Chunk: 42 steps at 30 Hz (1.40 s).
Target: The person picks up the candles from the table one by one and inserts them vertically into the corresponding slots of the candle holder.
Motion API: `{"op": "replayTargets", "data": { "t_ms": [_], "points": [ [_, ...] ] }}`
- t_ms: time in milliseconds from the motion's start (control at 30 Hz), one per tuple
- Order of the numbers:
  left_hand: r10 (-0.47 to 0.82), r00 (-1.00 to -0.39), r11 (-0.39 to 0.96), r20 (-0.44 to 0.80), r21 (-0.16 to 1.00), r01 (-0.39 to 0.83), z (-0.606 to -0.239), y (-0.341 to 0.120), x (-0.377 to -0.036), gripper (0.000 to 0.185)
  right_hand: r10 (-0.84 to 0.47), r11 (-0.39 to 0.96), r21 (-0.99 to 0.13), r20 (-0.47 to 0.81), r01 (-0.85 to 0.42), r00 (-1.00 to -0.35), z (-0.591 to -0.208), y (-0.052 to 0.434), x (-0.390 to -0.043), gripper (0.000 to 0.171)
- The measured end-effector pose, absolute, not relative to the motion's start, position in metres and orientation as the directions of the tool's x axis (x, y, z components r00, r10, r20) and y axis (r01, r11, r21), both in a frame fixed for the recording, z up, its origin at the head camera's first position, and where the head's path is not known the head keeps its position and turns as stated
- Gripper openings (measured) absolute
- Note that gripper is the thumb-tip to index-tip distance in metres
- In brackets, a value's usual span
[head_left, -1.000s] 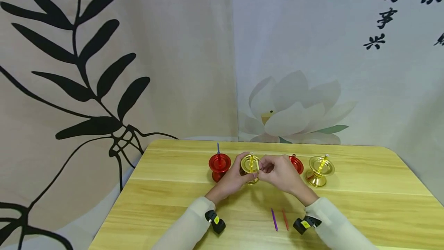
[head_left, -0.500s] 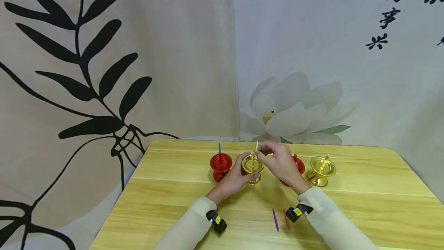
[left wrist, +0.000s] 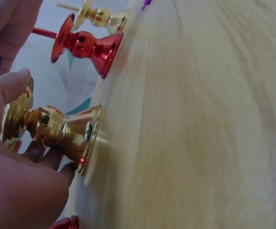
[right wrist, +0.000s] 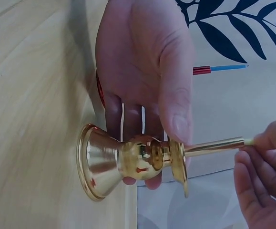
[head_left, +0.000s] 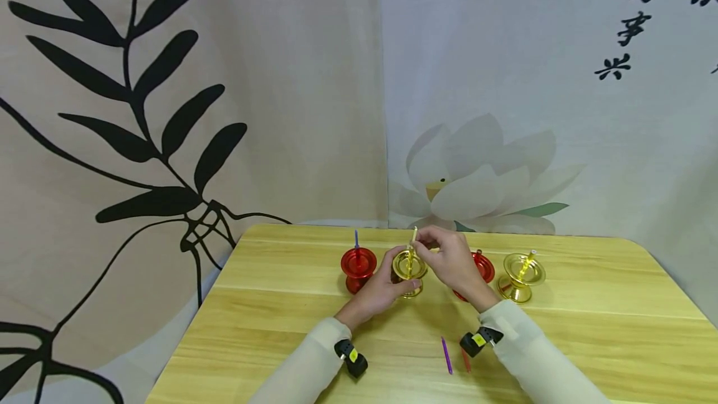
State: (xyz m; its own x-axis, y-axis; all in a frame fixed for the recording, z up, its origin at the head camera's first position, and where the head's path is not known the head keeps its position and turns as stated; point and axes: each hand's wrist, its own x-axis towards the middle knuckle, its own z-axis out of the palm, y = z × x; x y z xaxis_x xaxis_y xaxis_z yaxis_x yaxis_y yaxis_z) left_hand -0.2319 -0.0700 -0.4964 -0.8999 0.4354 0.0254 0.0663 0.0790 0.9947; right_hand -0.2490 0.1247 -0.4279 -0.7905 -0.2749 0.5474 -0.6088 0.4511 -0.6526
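My left hand [head_left: 381, 287] grips a gold candle holder [head_left: 410, 267] around its waist, thumb near the dish; the base stands on the table. Above the dish, my right hand [head_left: 451, 259] pinches a thin pale yellow candle [head_left: 414, 234] between thumb and fingers. Seen from the right wrist, the candle's lower end [right wrist: 249, 141] is right at the mouth of the holder's gold tube [right wrist: 216, 145], in line with it. The rest of this candle is hidden by my right fingers [right wrist: 269, 138] there.
A red holder [head_left: 359, 263] with a blue candle [head_left: 356, 239] stands left. Another red holder [head_left: 484, 266] is partly hidden behind my right hand, with a second gold one [head_left: 523, 272] further right. A purple candle [head_left: 446, 355] and a red candle [head_left: 466, 361] lie in front.
My right hand has risen from beside the gold dish to the tube's top, and the yellow candle now points up there. Over the last half second it barely moves. My left hand keeps its grip.
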Motion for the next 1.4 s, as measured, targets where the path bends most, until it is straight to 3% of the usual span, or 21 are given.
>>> {"op": "replayTargets", "data": {
  "t_ms": [433, 800, 1100, 1400],
  "points": [
    [0.432, -0.902, 0.097, 0.026, 0.992, 0.075, -0.496, -0.071, -0.233, 0.074, -0.29, 0.451, -0.604, 0.596, -0.656, -0.749, -0.436, 0.124, -0.25, 0.011],
    [0.423, -0.906, 0.12, 0.025, 0.989, 0.083, -0.497, -0.072, -0.232, 0.078, -0.275, 0.45, -0.648, 0.554, -0.614, -0.786, -0.437, 0.129, -0.247, 0.009],
    [0.422, -0.907, 0.145, 0.013, 0.986, 0.082, -0.493, -0.079, -0.231, 0.08, -0.331, 0.475, -0.632, 0.517, -0.613, -0.789, -0.435, 0.152, -0.224, 0.008],
    [0.407, -0.912, 0.186, 0.041, 0.974, 0.127, -0.489, -0.08, -0.227, 0.084, -0.401, 0.458, -0.668, 0.434, -0.587, -0.807, -0.445, 0.177, -0.194, 0.018]
  ]
}}
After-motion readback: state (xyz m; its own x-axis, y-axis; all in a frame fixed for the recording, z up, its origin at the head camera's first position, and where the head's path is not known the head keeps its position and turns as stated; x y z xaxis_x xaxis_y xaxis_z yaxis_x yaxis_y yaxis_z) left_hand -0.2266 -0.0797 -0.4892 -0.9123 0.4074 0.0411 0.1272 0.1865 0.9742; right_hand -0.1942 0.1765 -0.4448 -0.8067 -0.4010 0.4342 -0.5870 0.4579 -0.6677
